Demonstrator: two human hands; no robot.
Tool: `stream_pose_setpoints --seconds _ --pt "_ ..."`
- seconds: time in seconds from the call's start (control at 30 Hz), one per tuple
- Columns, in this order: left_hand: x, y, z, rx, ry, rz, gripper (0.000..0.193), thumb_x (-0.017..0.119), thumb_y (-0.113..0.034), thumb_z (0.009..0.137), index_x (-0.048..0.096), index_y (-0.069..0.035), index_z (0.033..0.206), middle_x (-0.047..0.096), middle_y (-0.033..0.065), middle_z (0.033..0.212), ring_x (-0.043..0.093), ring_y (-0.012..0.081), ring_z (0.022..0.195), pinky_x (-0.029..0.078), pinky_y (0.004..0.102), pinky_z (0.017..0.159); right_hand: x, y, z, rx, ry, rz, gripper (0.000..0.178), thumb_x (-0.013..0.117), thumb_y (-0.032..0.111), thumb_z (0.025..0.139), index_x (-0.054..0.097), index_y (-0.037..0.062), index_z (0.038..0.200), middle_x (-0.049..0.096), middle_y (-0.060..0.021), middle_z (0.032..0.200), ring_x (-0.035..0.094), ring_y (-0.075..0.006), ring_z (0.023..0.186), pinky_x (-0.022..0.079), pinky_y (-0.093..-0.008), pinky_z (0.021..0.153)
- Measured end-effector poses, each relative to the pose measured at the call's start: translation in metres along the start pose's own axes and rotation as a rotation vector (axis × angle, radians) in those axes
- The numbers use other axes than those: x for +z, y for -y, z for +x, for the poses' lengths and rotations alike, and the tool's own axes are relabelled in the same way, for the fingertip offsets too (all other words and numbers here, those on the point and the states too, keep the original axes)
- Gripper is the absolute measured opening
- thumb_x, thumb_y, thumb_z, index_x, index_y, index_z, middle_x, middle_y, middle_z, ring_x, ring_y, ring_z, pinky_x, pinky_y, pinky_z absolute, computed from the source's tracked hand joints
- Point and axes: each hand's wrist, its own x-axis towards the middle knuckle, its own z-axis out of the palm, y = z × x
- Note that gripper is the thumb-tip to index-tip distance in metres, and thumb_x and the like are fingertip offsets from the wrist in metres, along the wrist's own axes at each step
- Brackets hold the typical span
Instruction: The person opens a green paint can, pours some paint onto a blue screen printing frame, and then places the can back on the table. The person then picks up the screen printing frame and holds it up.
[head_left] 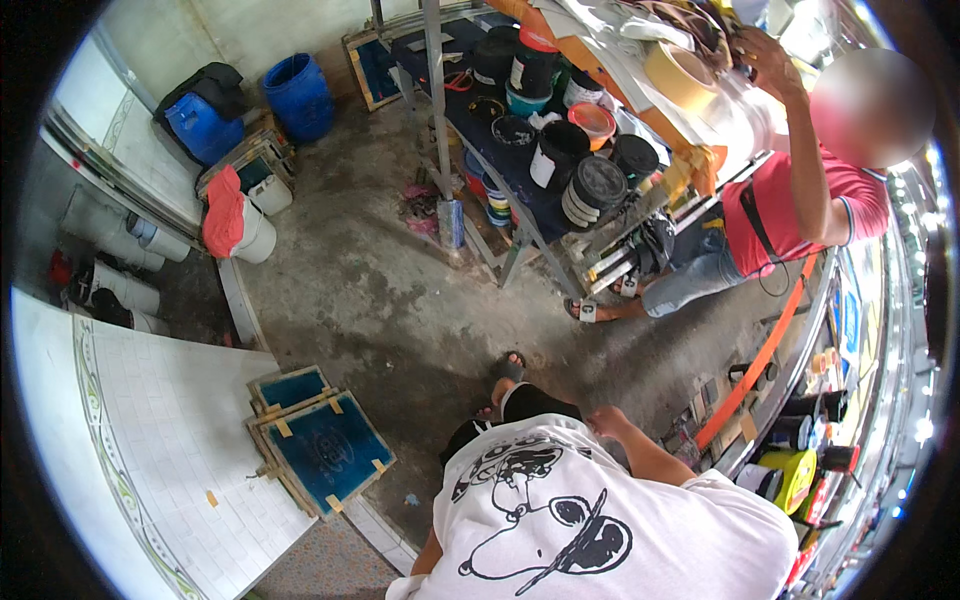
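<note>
My right hand point(605, 421) hangs beside my black shorts, its fingers curled in and no object visible in them. Only a strip of my left arm point(428, 556) shows past the edge of my white printed shirt point(540, 510); the left hand is hidden. Below me, one sandalled foot point(510, 366) is forward on the stained concrete floor point(350, 270). Closest on the left are framed blue-green screens point(328, 452) leaning in a stack by the tiled wall, apart from my hands.
A metal-framed table point(470, 125) holds several ink tubs point(558, 155). Beyond it, a person in a red shirt point(800, 195) raises a hand point(768, 62) by a large tape roll point(680, 76). Blue barrels point(297, 97) and a white bucket point(257, 238) stand far left; an orange strip point(755, 355) runs right.
</note>
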Motion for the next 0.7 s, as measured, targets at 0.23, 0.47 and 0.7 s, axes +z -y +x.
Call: stream_pose_setpoints --seconds 0.23,0.47,0.7 --pt "-0.021 -0.082 0.043 -0.101 -0.068 -0.211 0.038 0.055 -0.041 0.097 0.063 -0.006 0.109 0.066 0.0141 0.088 0.065 0.0316 0.080 0.051 0.0446 0.071 -0.154 0.006 0.042 0.454 -0.286 1.165 0.021 0.059 0.020 0.096 0.070 0.0049 0.087 0.065 -0.0042 0.067 0.061 -0.0121 0.055 0.049 -0.0288 0.049" --pt "-0.085 -0.260 0.074 0.351 -0.319 -0.359 0.041 0.058 -0.039 0.096 0.065 0.000 0.086 0.057 0.0062 0.069 0.055 0.0167 0.062 0.044 0.0341 0.057 -0.163 -0.042 0.056 0.548 -0.229 1.092 0.016 0.061 0.019 0.095 0.069 0.0058 0.095 0.066 -0.0037 0.070 0.059 -0.0130 0.053 0.048 -0.0286 0.047" --pt "-0.132 -0.244 0.172 0.452 -0.317 0.221 0.046 0.055 -0.041 0.096 0.069 0.003 0.097 0.070 0.0154 0.085 0.068 0.0280 0.082 0.049 0.0459 0.071 -0.201 0.005 0.061 0.854 -0.170 1.110 0.020 0.062 0.024 0.095 0.071 0.0079 0.101 0.066 -0.0059 0.070 0.065 -0.0164 0.057 0.051 -0.0321 0.051"
